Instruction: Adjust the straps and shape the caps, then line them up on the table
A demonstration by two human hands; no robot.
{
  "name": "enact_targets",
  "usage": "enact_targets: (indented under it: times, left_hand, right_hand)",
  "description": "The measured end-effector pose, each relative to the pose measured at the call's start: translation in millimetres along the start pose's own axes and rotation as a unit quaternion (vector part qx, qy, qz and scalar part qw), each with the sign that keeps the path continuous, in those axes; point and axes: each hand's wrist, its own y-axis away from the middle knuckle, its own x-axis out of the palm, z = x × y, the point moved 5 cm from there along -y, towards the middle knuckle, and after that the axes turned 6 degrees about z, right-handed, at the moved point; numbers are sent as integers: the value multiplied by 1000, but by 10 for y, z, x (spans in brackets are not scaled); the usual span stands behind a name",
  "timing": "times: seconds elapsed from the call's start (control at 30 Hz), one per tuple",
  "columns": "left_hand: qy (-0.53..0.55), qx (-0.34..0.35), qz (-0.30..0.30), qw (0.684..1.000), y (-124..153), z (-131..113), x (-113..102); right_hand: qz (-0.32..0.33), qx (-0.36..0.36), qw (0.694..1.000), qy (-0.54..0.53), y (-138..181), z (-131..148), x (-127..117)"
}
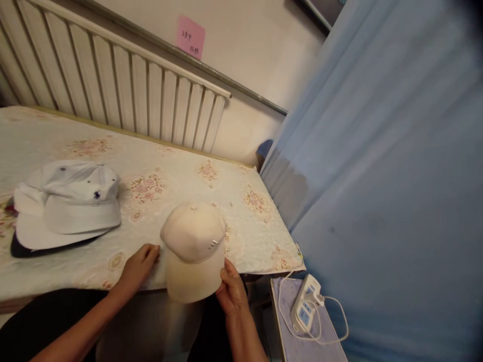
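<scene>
A cream baseball cap with a small striped logo on its front is at the table's front edge, its brim pointing toward me and reaching past the edge. My right hand grips the right side of the brim, thumb on top and fingers beneath. Just left of the cap, my left hand rests on the cloth with its fingers curled in; I see nothing in it. Farther left lies a stack of caps, with a white cap bearing a small dark emblem on top and a dark brim showing at the bottom.
A flowered cloth covers the table. Behind it are a radiator and a pink note on the wall. A blue curtain hangs at right, beside a power strip with a white cable on a small stand.
</scene>
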Motion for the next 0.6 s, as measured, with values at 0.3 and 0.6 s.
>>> enact_targets:
  times: [0.3, 0.6]
  left_hand:
    - [-474, 163, -66, 863, -240, -151, 222]
    - [-514, 156, -63, 841, -223, -119, 224]
  right_hand:
    - [-77, -71, 995, -5, -840, 392, -711]
    - [-104, -118, 987, 15, -1778, 722, -1109]
